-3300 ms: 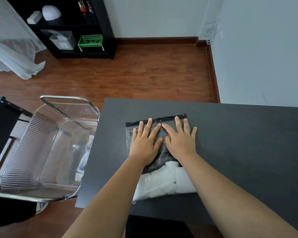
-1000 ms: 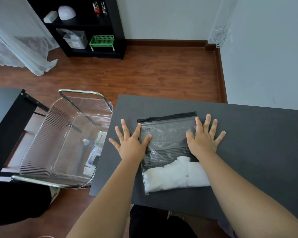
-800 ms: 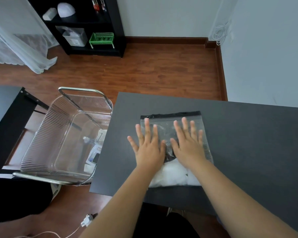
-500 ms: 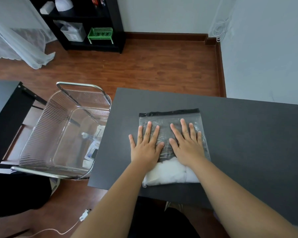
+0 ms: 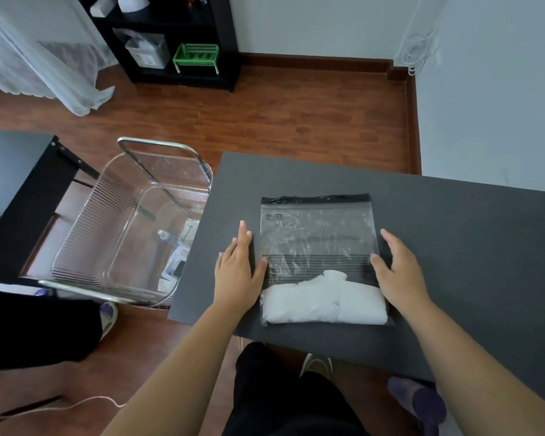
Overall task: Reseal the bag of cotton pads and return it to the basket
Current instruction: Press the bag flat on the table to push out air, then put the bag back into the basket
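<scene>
A clear zip bag (image 5: 318, 237) lies flat on the dark table (image 5: 453, 247), its black zip strip at the far edge and white cotton pads (image 5: 323, 302) bunched at the near end. My left hand (image 5: 238, 272) rests flat at the bag's left edge, thumb on the plastic. At the right edge sits my right hand (image 5: 398, 272), thumb on the bag. Neither hand grips it. The clear plastic basket (image 5: 120, 234) with a metal handle stands left of the table, lower down.
Several small items lie at the basket's bottom. A black desk (image 5: 16, 196) stands far left, a black shelf unit (image 5: 170, 39) with a green rack at the back. My legs and shoes show below the table's near edge.
Both hands slid from the middle of the bag outward to its left and right edges. The bag stays flat in place.
</scene>
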### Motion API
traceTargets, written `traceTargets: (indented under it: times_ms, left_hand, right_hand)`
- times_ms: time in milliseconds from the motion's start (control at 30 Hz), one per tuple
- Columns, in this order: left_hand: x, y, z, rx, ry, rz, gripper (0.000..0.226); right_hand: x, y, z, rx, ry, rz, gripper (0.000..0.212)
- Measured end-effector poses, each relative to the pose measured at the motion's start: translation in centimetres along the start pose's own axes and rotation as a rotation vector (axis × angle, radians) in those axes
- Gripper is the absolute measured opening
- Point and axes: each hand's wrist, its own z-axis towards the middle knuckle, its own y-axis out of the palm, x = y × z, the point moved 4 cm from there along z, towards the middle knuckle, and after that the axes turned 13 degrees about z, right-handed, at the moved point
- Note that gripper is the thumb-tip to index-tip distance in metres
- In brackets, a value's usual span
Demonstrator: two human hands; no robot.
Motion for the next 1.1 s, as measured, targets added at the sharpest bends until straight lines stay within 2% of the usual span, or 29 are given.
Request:
traceTargets:
  times_ms: [67,200,300,400,500,600,667,767,867,967,1100]
  left_hand:
    - [-0.3,-0.3,-1.9,0.021,-0.061,-0.131,0.075]
    - [-0.9,0.7,-4.5,-0.026,-0.319,-0.271,0.037]
    - [-0.9,1.5,-5.0,-0.080,-0.504,-0.384,0.031]
    - [-0.9,1.6,-4.6,-0.066,-0.614,-0.493,0.023]
    - [-1.0,1.4,-4.4,-0.042,-0.636,-0.498,0.046]
    - [-1.2,0.6,-4.4,-0.056,-0.566,-0.396,0.040]
    - [-1.3,-0.1,-4.4,-0.043,-0.485,-0.292,0.037]
    - [-1.6,-0.8,-4.4,0.007,-0.384,-0.261,0.030]
    - [-2.6,-1.5,-4.1,0.031,-0.340,-0.235,0.027]
    - [-4.1,-2.1,-3.7,0.032,-0.336,-0.239,0.026]
    - [-6.4,-2.6,-3.4,0.009,-0.416,-0.370,0.025]
  right_hand:
    - [0.0,-0.8,-2.3,0.097,0.035,0.078,0.044]
    - [0.4,-0.1,-4.8,0.149,0.185,0.167,0.041]
    - [0.6,0.8,-4.6,0.153,0.269,0.220,0.048]
    - [0.9,1.4,-3.9,0.171,0.388,0.314,0.050]
    - [1.6,2.2,-2.7,0.158,0.495,0.428,0.043]
    - [1.6,3.0,-2.3,0.116,0.516,0.464,0.042]
    - [0.7,3.0,-2.3,0.112,0.424,0.355,0.043]
    - [-1.2,3.1,-2.6,0.060,0.223,0.094,0.042]
    - [-2.4,3.7,-2.8,0.016,0.134,-0.045,0.041]
    - [-3.4,4.8,-2.8,-0.024,0.113,-0.059,0.041]
    - [-5.0,6.3,-2.4,-0.091,0.090,0.096,0.039]
